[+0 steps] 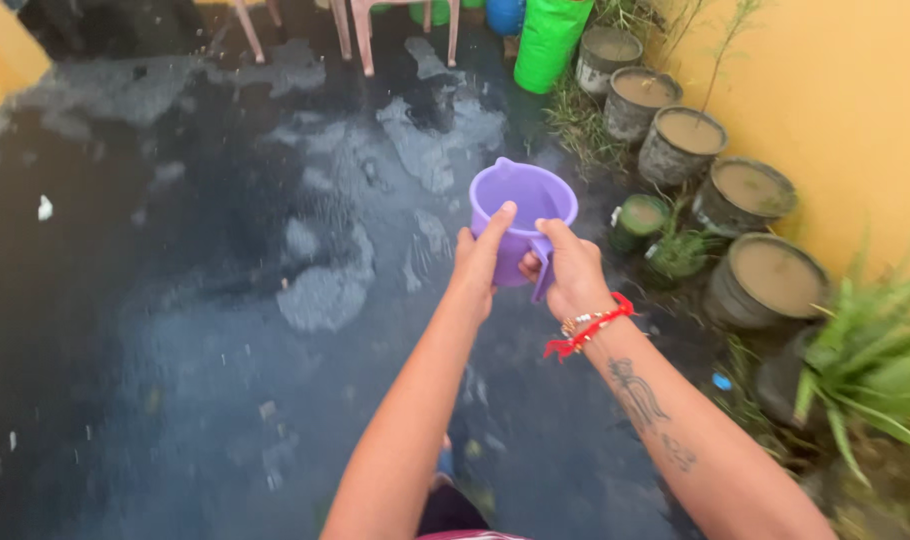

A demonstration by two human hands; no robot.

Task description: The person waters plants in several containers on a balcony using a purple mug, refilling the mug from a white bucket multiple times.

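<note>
A purple plastic mug (524, 207) with a handle is held out in front of me over the wet dark floor. My left hand (480, 258) cups its left side, thumb up along the rim. My right hand (569, 270) grips the handle side; a red thread and beads circle that wrist, and a tattoo shows on the forearm. The mug's inside looks empty from here.
A row of round cement plant pots (680, 143) filled with soil lines the yellow wall (845, 90) on the right. A green bag (549, 40) and pink chair legs (360, 35) stand at the far end. Leafy green plants (865, 370) grow at the right.
</note>
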